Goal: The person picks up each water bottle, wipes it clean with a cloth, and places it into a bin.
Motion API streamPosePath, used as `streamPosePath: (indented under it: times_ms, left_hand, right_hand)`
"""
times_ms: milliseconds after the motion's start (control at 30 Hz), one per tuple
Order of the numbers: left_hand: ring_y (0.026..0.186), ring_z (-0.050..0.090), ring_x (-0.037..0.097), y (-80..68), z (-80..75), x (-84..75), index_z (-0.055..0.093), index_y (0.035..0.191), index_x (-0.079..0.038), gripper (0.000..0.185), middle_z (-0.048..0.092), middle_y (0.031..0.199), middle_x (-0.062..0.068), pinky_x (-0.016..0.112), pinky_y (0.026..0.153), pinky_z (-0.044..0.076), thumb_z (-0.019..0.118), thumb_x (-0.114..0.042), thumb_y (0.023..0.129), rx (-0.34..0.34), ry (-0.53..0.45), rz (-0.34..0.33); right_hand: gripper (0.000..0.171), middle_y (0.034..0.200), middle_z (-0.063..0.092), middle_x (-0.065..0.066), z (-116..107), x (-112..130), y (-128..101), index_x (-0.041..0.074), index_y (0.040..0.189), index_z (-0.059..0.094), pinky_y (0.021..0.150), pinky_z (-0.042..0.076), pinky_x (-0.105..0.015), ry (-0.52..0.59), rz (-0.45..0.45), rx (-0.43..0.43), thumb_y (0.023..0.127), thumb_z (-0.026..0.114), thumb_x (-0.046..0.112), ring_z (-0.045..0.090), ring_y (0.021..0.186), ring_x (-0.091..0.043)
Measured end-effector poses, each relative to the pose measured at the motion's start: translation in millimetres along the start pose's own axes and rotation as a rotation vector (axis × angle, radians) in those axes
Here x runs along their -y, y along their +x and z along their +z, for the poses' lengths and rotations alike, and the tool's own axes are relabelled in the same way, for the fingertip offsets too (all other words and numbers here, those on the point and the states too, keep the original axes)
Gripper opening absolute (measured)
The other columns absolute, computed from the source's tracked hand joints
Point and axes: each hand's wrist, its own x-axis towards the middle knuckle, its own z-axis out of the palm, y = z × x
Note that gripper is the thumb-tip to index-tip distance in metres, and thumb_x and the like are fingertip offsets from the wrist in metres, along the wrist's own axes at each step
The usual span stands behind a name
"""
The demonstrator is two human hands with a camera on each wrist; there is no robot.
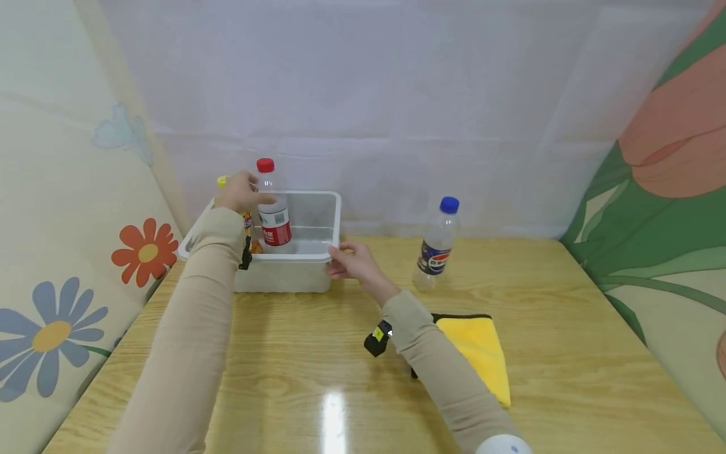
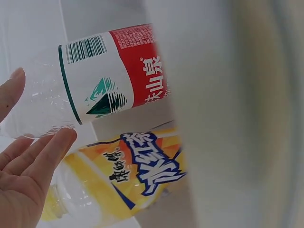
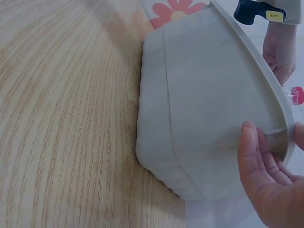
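Note:
A clear water bottle (image 1: 275,217) with a red cap and red-and-white label stands inside a white plastic bin (image 1: 283,274). My left hand (image 1: 241,192) is at its upper part, thumb and fairly straight fingers spread on either side. In the left wrist view the fingertips (image 2: 66,135) are right at the bottle's edge. Beside it in the bin is a yellow-capped iced tea bottle (image 2: 123,175) with a yellow and orange label, partly hidden by the hand in the head view. My right hand (image 1: 354,261) pinches the bin's near right corner, thumb over the rim and fingers under it.
A blue-capped Pepsi bottle (image 1: 437,246) stands on the wooden table (image 1: 306,353) to the right of the bin. Nearer, a yellow cloth (image 1: 479,353) with dark edging lies partly under the right forearm. White sheeting (image 1: 368,94) hangs behind the table.

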Motion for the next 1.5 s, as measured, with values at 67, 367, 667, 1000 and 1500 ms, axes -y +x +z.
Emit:
streamPosePath:
  times_ms: [67,367,667,1000,1500]
  left_hand:
    - [0.112,0.043,0.042,-0.1,2.0,2.6,0.03,0.131,0.01,0.07,0.041,0.126,0.03,0.051,0.092,0.042,0.067,-0.024,0.082,-0.005,-0.004,-0.014]
    - [0.1,0.046,0.037,2.6,10.9,9.7,0.04,0.121,0.013,0.065,0.047,0.116,0.028,0.049,0.087,0.045,0.072,-0.023,0.077,-0.017,0.066,-0.012]
    - [0.105,0.044,0.039,-0.6,16.3,9.2,0.039,0.122,0.014,0.064,0.045,0.12,0.03,0.05,0.091,0.042,0.07,-0.022,0.079,-0.013,0.087,-0.035]
    - [0.121,0.034,0.042,1.9,18.0,12.8,0.023,0.137,0.009,0.082,0.03,0.138,0.028,0.054,0.099,0.035,0.072,-0.02,0.078,-0.016,0.024,-0.049]
    - [0.12,0.037,0.042,-8.9,13.0,7.3,0.019,0.139,0.009,0.084,0.035,0.133,0.031,0.053,0.098,0.036,0.069,-0.024,0.081,0.016,0.062,0.041]
  right_hand:
    - [0.032,0.081,0.064,-0.022,0.8,-0.4,0.2,-0.008,0.113,0.051,0.061,0.057,-0.028,-0.001,0.002,0.001,0.091,0.056,0.015,0.062,0.06,-0.016]
    - [0.032,0.081,0.064,-0.021,3.9,-1.6,1.7,-0.008,0.112,0.051,0.061,0.057,-0.029,-0.013,0.004,-0.001,0.091,0.056,0.015,0.062,0.06,-0.016]
    - [0.032,0.081,0.064,-0.021,3.9,0.0,0.1,-0.009,0.112,0.051,0.062,0.057,-0.03,-0.014,-0.002,0.005,0.092,0.055,0.015,0.062,0.061,-0.016]
    - [0.031,0.083,0.064,-0.021,2.9,2.8,-0.3,-0.007,0.111,0.051,0.065,0.057,-0.032,-0.031,-0.003,0.0,0.092,0.055,0.016,0.062,0.062,-0.017]
    - [0.031,0.084,0.064,-0.023,-1.2,5.3,1.5,-0.008,0.11,0.051,0.069,0.056,-0.035,-0.012,0.014,-0.025,0.092,0.056,0.016,0.063,0.063,-0.02]
